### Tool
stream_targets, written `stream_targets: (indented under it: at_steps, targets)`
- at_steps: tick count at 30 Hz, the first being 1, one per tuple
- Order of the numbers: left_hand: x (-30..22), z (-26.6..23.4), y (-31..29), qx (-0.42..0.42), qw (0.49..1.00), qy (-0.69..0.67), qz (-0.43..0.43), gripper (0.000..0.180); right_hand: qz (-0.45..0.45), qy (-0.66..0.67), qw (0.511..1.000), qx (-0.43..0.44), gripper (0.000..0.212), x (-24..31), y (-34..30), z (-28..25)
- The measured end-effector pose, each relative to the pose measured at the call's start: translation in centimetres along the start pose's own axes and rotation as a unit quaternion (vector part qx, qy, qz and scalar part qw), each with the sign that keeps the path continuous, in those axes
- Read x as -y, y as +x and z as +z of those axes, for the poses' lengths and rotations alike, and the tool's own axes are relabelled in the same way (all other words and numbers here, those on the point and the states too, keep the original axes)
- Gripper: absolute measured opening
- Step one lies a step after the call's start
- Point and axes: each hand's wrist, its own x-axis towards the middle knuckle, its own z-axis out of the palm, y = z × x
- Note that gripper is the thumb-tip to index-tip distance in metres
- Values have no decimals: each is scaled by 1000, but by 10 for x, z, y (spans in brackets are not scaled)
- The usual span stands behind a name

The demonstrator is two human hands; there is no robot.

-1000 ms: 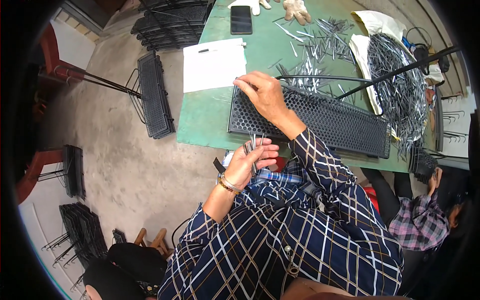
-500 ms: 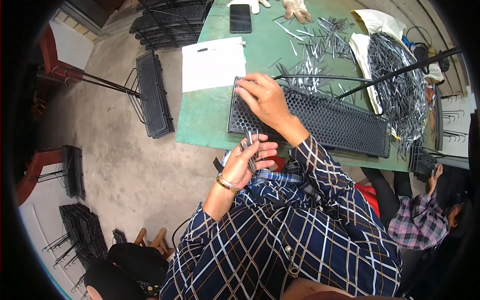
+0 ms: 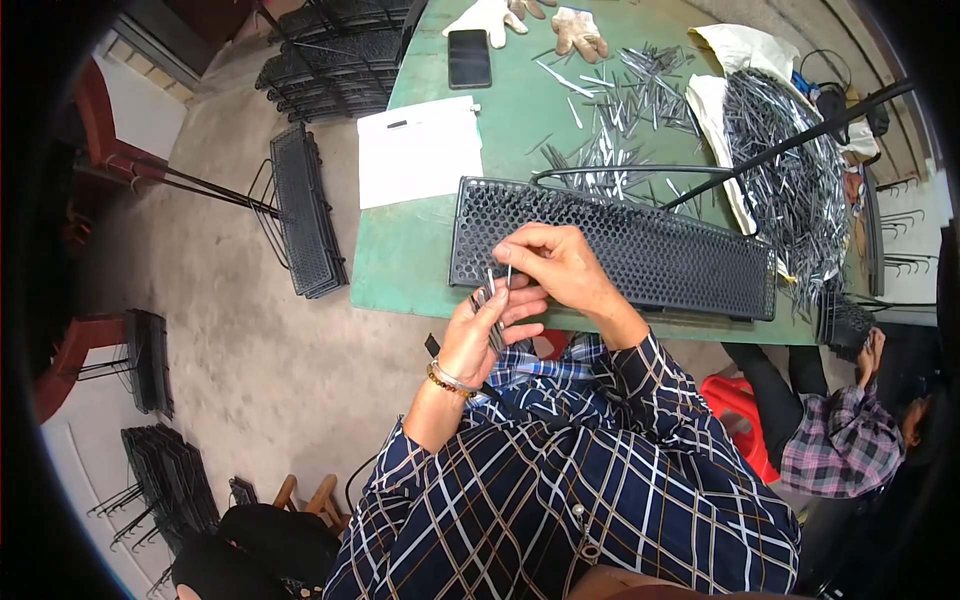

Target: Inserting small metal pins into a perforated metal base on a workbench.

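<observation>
My left hand [image 3: 468, 345], palm up at the table's near edge, is closed around a small bunch of thin grey metal strips [image 3: 487, 297]. Just above it, my right hand [image 3: 568, 272] pinches the upper end of one slim metal strip [image 3: 509, 274] between thumb and fingertips. Both hands are by the left end of a long black perforated panel [image 3: 660, 250], which lies across the green table [image 3: 400, 260]. Its many round holes face up, and a black wire frame [image 3: 640, 172] runs along its far side. My right hand covers part of the panel.
Loose strips [image 3: 610, 150] lie behind the panel, beside an open white sack [image 3: 790, 150] full of them. Paper [image 3: 415, 160], a phone [image 3: 470, 60] and gloves [image 3: 578, 35] lie farther back. Black panels [image 3: 305, 215] stand left. A co-worker [image 3: 840, 440] and red stool [image 3: 735, 415] are right.
My right hand has come from the panel's far left corner down to my left hand and now pinches a strip there. The view has shifted slightly, with the table lower in it.
</observation>
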Motion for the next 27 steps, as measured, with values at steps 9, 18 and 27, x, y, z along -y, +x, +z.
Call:
stream_targets:
  at_steps: [9, 18, 27]
  targets:
    - [9, -12, -5, 11, 995, 40, -94, 34, -179, -73, 970, -148, 18, 6, 40, 9]
    - [13, -14, -5, 20, 994, 25, -106, 33, -278, -212, 923, -161, 15, -5, 60, 15]
    - [11, -12, -7, 18, 993, 20, -116, 31, -328, -242, 900, -156, 12, -20, 64, 21]
